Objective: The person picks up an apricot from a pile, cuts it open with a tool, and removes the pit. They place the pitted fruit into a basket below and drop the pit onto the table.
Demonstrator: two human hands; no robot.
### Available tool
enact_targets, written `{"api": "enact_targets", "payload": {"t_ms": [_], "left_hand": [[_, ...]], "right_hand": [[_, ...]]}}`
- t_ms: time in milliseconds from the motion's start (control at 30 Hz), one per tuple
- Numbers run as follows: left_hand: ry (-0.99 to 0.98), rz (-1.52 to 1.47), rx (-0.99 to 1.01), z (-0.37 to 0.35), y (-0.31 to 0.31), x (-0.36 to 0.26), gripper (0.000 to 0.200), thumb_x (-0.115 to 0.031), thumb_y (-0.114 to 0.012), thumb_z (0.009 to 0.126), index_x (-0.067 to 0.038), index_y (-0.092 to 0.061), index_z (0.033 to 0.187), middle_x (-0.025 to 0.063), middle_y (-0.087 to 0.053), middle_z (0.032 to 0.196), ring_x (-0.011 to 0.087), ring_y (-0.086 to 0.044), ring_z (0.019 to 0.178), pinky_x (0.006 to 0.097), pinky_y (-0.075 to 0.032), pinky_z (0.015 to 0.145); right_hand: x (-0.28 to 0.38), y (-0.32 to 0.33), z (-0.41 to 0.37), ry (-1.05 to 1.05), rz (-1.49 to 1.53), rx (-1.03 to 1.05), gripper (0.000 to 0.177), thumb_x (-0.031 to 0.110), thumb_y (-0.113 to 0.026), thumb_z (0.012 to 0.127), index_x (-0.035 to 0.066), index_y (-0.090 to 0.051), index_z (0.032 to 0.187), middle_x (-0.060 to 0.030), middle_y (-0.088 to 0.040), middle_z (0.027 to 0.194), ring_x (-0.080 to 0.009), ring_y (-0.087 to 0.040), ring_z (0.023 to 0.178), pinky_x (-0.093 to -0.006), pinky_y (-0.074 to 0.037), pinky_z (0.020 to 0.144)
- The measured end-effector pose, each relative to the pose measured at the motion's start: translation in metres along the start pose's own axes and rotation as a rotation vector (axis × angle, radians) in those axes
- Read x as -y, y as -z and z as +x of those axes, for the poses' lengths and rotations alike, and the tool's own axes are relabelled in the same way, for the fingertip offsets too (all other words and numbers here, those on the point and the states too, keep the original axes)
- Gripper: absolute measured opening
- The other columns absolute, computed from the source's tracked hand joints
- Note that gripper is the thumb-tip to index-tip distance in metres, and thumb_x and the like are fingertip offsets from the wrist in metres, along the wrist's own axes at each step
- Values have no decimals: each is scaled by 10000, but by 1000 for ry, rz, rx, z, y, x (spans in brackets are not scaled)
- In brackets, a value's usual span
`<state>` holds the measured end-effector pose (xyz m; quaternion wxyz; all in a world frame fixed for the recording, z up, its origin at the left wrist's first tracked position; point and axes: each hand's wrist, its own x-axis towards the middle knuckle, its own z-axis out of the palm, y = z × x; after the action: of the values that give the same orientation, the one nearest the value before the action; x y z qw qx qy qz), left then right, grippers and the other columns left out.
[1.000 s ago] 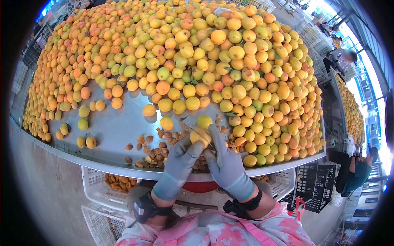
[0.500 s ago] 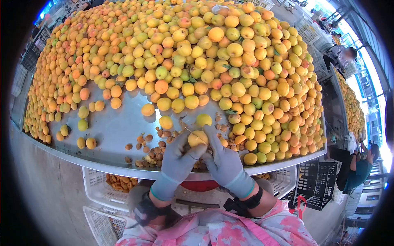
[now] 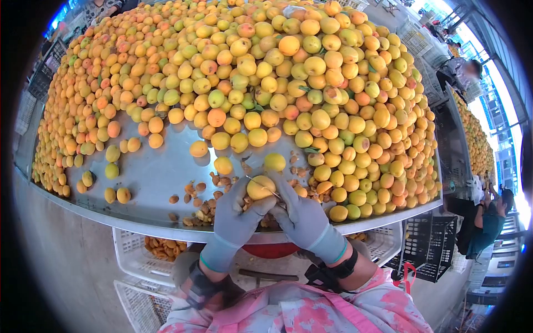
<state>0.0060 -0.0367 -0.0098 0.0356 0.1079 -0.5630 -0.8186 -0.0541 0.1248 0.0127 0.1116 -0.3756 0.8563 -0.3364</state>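
Both my hands wear grey gloves and meet over the table's near edge. My left hand [image 3: 237, 213] is wrapped round a yellow apricot [image 3: 260, 187]. A thin, wire-like strand lies across that fruit. My right hand [image 3: 302, 211] is closed at the fruit's right side, its fingers on the strand; what else they hold is hidden. Just beyond them rests a yellow-green apricot [image 3: 274, 161], with another apricot [image 3: 223, 165] to its left. Brown pits [image 3: 206, 210] lie in a heap left of my hands, and orange scraps [image 3: 322, 194] lie to the right.
A large pile of apricots [image 3: 239, 72] covers much of the metal table [image 3: 150, 166]. Below its edge stand white crates [image 3: 133, 258] with orange pieces [image 3: 165, 247], a red container [image 3: 270, 251] and black crates [image 3: 436, 244]. Other people [image 3: 488, 222] are at the right.
The held apricot has turned and shifted slightly left, and the strand lies differently across it. Both my hands remain closed around the same place. The view has shifted slightly.
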Motion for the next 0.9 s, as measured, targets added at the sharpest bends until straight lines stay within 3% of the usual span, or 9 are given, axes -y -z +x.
{"api": "enact_targets", "payload": {"t_ms": [67, 100, 200, 267, 400, 600, 667, 800, 900], "left_hand": [[-182, 415, 13, 2, 5, -3, 577, -262, -698, 869, 20, -467, 1316, 67, -580, 1180, 135, -562, 1063, 277, -468, 896], [-182, 415, 15, 2, 3, -3, 577, -262, -698, 869, 20, -467, 1316, 67, -580, 1180, 135, -562, 1063, 277, -468, 896], [-155, 124, 5, 2, -7, 2, 551, -211, -688, 874, 5, -470, 1332, 56, -599, 1187, 135, -569, 1077, 266, -454, 921], [-87, -307, -61, 1, -13, 8, 549, -228, -682, 882, 11, -471, 1329, 57, -603, 1177, 137, -565, 1080, 260, -446, 933], [59, -414, -40, -1, -9, 8, 544, -240, -676, 888, 13, -475, 1326, 54, -606, 1161, 134, -562, 1075, 254, -440, 932], [-135, 247, -15, 1, 0, 3, 641, -279, -710, 859, 53, -446, 1339, 72, -586, 1165, 143, -567, 1056, 282, -462, 916], [-105, 99, -30, 1, -3, -1, 634, -283, -711, 859, 52, -455, 1332, 70, -591, 1158, 140, -565, 1053, 285, -465, 908], [-117, -216, -122, -3, -14, 4, 517, -232, -682, 885, 18, -511, 1304, 64, -614, 1170, 124, -581, 1030, 272, -468, 899], [60, -357, -87, -4, -8, 7, 513, -227, -690, 881, 21, -519, 1296, 60, -627, 1151, 119, -580, 1025, 270, -475, 888]], "right_hand": [[-4, 0, 0, -57, -60, 114, 711, 230, -574, 879, 53, -221, 1470, -208, -640, 943, -351, -631, 645, -431, -494, 540], [-4, -2, 0, -59, -60, 112, 711, 230, -574, 879, 53, -221, 1470, -208, -640, 943, -351, -631, 645, -431, -494, 540], [-1, -7, 1, 46, -11, -88, 706, 223, -579, 876, 57, -230, 1467, -203, -646, 911, -355, -629, 647, -432, -496, 547], [-2, -5, 3, 71, 15, -146, 700, 217, -583, 873, 47, -242, 1461, -200, -648, 891, -345, -630, 648, -426, -497, 548], [-3, -3, 2, 35, 17, -83, 695, 219, -584, 874, 40, -250, 1457, -197, -646, 886, -339, -635, 656, -419, -499, 549], [-3, -1, 3, -61, -86, 77, 691, 228, -584, 877, 36, -254, 1453, -192, -646, 918, -342, -645, 679, -412, -508, 557], [-6, -7, 5, 75, 22, -73, 692, 215, -589, 872, 34, -254, 1450, -189, -647, 939, -355, -641, 677, -419, -511, 570], [-2, -6, 7, 109, 112, -133, 701, 197, -597, 864, 31, -250, 1449, -197, -646, 935, -374, -633, 672, -432, -510, 585], [-5, -7, 5, 115, 120, -148, 701, 180, -601, 858, 48, -252, 1451, -214, -639, 967, -390, -628, 676, -446, -508, 596]]}}
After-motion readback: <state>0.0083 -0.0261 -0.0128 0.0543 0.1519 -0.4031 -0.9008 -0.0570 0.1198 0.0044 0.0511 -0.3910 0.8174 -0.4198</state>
